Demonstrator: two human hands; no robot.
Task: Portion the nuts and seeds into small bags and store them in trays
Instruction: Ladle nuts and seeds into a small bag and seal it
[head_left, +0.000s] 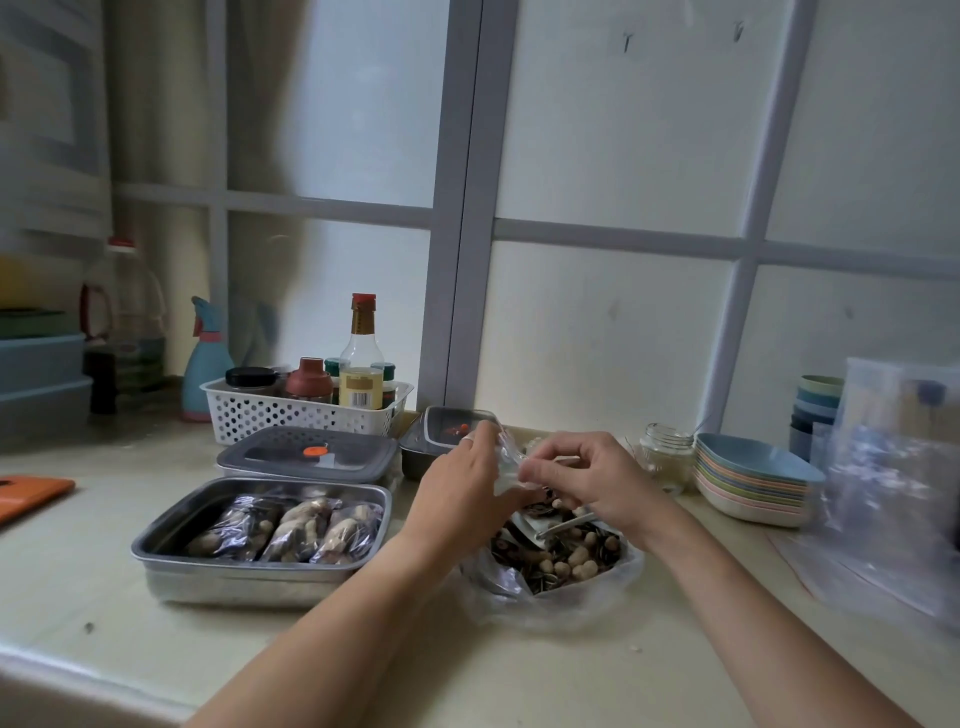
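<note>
Both left hand (462, 483) and right hand (587, 480) are pinching a small clear plastic bag (506, 465) above loose tan peanuts (569, 561).

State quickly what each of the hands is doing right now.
The left hand pinches the small bag.
The right hand pinches the same bag.

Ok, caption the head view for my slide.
Left hand and right hand pinch a small clear bag over the nut and seed mix; filled bags lie in the steel tray.
</note>
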